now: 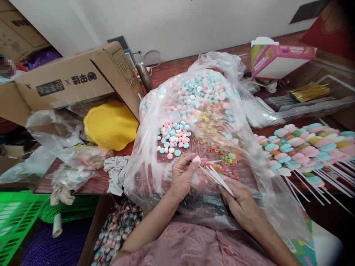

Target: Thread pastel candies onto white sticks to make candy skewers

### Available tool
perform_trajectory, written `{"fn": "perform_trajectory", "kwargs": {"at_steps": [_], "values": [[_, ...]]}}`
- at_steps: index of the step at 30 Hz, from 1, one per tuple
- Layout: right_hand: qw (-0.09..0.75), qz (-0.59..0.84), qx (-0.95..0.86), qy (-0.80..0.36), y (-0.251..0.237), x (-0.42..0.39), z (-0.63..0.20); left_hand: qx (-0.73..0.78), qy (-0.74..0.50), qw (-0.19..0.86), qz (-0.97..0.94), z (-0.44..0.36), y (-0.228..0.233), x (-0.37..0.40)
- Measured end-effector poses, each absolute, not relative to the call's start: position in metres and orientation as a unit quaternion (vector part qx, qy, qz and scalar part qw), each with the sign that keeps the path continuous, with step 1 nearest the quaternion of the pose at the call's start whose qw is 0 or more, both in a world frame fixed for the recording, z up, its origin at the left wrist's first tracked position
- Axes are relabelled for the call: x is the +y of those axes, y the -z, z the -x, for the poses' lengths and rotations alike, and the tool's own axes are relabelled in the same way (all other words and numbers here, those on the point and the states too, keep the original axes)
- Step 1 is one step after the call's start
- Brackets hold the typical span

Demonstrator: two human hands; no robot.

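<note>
My left hand (181, 173) pinches a pink marshmallow candy (196, 160) between thumb and fingers. My right hand (241, 205) grips a bundle of white sticks (217, 177) whose tips point up-left toward that candy. Both hands work over a large clear plastic bag (155, 147) spread on the table, holding a heap of pink, blue and white candies (194, 96) and coloured ring candies (222, 159). To the right lies a pile of finished candy skewers (305, 147), sticks pointing toward me.
A yellow bowl (111, 125) sits under an open cardboard box (77, 83) at left. Crumpled plastic bags (55, 147) and a grey cloth (116, 173) lie near the table edge. A pink carton (280, 59) and gold twist ties (309, 92) lie back right. A green crate (16, 221) is at lower left.
</note>
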State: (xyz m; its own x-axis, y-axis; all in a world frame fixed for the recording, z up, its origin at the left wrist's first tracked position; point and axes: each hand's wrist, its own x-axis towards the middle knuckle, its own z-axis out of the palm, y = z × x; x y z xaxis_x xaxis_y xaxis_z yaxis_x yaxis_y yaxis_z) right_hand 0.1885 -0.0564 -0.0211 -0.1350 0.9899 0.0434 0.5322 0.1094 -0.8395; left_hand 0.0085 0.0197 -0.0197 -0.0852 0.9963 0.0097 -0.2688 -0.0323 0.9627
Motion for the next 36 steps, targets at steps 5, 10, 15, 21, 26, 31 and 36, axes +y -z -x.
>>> {"fn": "perform_trajectory", "kwargs": {"at_steps": [5,10,15,21,26,31,36], "values": [[0.33,0.556,-0.675,-0.354,0.008,-0.06,-0.183,0.448,-0.584,0.4,-0.547,0.0,0.019,0.019],[0.389,0.55,-0.651,-0.35,0.004,-0.065,-0.171,0.395,-0.595,0.262,-0.649,0.002,0.009,0.023],[0.441,0.527,-0.631,-0.359,0.008,-0.065,-0.161,0.344,-0.594,0.142,-0.714,0.0,0.002,0.03],[0.461,0.545,-0.589,-0.379,0.015,-0.062,-0.164,0.324,-0.545,0.106,-0.766,0.003,0.002,0.026],[0.457,0.521,-0.599,-0.402,0.018,-0.063,-0.159,0.307,-0.534,0.032,-0.788,-0.001,0.003,0.028],[0.486,0.544,-0.54,-0.42,0.02,-0.057,-0.16,0.259,-0.497,0.073,-0.825,-0.011,0.002,0.024],[0.503,0.565,-0.489,-0.434,0.023,-0.045,-0.176,0.198,-0.441,0.192,-0.854,-0.021,-0.003,0.028]]}}
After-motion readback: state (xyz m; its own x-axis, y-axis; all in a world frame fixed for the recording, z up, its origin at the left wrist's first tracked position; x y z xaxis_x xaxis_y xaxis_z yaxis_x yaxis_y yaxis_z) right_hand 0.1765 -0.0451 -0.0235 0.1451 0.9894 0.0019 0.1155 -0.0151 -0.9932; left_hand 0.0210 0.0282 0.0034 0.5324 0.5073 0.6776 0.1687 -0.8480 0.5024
